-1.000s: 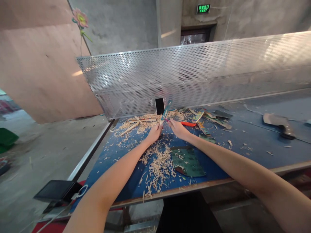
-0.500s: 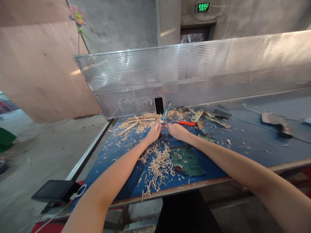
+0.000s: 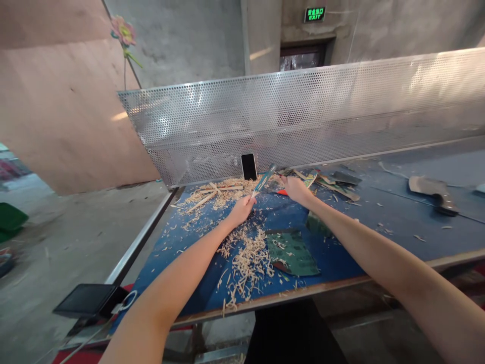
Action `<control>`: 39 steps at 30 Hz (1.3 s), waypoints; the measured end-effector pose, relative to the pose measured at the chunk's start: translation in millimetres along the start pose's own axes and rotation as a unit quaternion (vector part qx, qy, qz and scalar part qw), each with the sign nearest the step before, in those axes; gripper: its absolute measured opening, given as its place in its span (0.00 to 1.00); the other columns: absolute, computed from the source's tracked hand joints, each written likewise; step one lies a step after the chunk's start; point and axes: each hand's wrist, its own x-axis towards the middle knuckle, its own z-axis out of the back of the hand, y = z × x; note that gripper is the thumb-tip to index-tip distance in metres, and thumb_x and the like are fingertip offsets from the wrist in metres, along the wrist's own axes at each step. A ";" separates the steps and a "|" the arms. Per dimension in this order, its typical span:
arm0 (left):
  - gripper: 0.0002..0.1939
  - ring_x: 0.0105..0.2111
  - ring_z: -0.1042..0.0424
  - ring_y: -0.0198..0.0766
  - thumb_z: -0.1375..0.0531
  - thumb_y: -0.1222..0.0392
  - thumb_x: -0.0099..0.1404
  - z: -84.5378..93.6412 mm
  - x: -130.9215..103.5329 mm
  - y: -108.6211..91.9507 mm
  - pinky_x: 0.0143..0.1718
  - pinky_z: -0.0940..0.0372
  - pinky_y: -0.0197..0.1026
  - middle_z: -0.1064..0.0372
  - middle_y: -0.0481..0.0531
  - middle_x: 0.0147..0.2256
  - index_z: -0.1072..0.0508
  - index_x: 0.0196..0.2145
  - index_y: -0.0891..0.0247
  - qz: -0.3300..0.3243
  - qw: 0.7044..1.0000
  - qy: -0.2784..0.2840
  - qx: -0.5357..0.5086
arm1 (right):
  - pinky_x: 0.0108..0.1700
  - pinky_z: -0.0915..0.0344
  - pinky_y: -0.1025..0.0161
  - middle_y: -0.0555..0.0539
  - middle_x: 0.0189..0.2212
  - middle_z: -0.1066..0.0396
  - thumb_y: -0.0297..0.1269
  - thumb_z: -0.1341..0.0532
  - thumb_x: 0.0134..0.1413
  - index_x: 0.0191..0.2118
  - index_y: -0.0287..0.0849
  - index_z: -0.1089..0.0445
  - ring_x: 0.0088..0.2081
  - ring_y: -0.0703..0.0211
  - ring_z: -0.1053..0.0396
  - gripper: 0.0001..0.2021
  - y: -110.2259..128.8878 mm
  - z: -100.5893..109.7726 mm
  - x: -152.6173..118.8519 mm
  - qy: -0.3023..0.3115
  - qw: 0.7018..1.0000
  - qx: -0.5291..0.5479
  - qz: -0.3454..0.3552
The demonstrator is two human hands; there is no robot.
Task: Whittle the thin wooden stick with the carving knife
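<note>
My left hand (image 3: 241,210) is closed around the lower end of a thin wooden strip with blue paint (image 3: 264,181). The strip points up and to the right, its far end free. To the right and a little farther off, my right hand (image 3: 296,188) is closed on a small, thin dark tool (image 3: 281,176); only its tip shows, too small to name. It is apart from the strip. A red-orange object (image 3: 282,192) lies just below my right fingers, partly hidden by them. Pale curled wood shavings (image 3: 250,258) are heaped on the blue tabletop (image 3: 212,285) nearer to me.
A phone (image 3: 249,167) leans against the perforated metal screen (image 3: 227,116) behind the shavings. Wooden sticks (image 3: 202,201) lie left, painted scraps (image 3: 341,189) right. A green sheet (image 3: 293,253) lies near the front edge. A cleaver (image 3: 432,192) rests far right.
My right hand has moved away from my left, to the right and slightly farther off, with the dark tool. It now covers part of the red-orange object. The strip leans more to the right.
</note>
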 end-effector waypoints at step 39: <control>0.27 0.13 0.45 0.30 0.35 0.34 0.72 117.0 -1.8 -123.6 0.19 0.49 0.36 0.45 0.42 0.13 0.26 0.29 0.60 -0.108 0.990 -0.068 -0.067 | 0.45 0.31 0.59 0.41 0.45 0.18 0.48 0.50 0.80 0.51 0.47 0.25 0.45 0.49 0.21 0.18 77.3 4.7 -47.6 -0.143 0.943 0.150 0.261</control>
